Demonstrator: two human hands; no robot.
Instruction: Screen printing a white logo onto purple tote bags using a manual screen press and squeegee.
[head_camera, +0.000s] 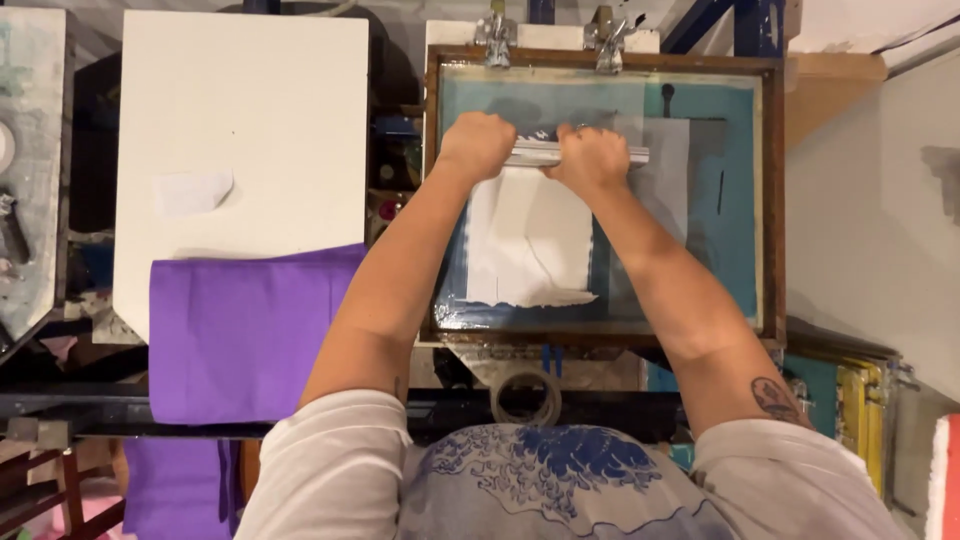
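A wooden-framed printing screen (770, 200) with teal mesh lies flat in front of me, held at its far edge by two metal clamps (497, 38). A wide band of white ink (530, 245) covers the middle of the mesh. My left hand (478, 145) and my right hand (592, 158) both grip a squeegee (620, 154) with a pale metal handle, side by side, near the far end of the screen. The blade rests at the top of the white ink band.
A white platen board (245, 120) stands to the left, with a purple cloth (240, 335) draped over its near end. A roll of tape (526, 397) sits just below the screen's near edge. Another ink-stained board (30, 170) is at far left, more framed screens (860, 400) at right.
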